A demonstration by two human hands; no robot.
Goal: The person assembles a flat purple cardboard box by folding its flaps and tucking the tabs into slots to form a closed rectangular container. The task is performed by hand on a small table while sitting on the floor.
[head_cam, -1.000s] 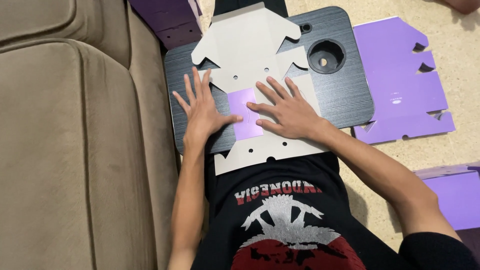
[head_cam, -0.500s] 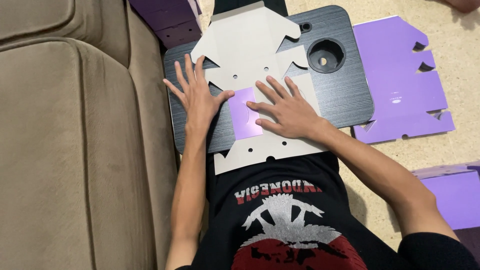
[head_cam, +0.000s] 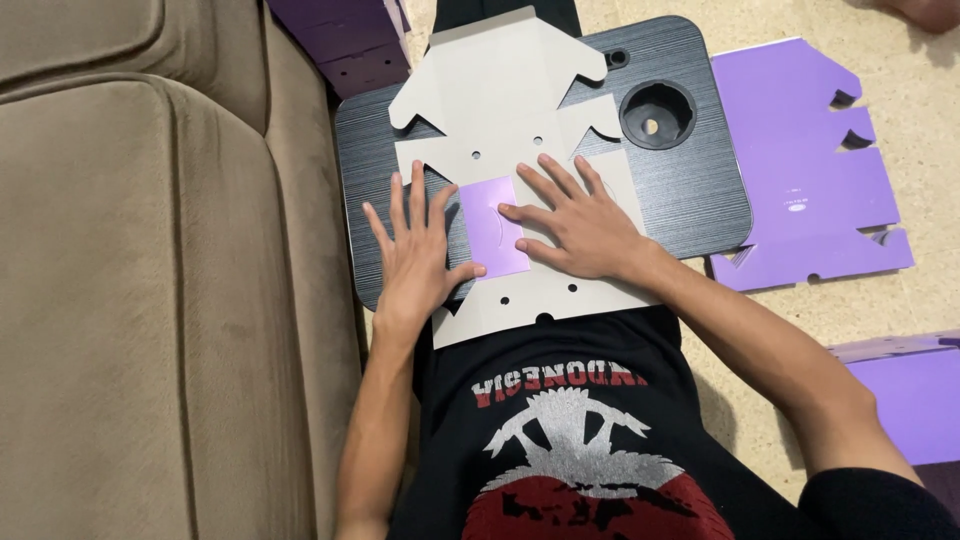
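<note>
While our left hand (head_cam: 418, 255) and right hand (head_cam: 580, 225) press flat, fingers spread, the purple flap (head_cam: 492, 226) lies lengthwise between them, nearer the right

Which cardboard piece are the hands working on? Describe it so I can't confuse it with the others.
On the dark lap tray beside the sofa lies a flat die-cut cardboard blank, grey side up. Left hand and right hand press it flat. Only it shows a purple folded flap; the other blanks are fully purple, on the floor.
</note>
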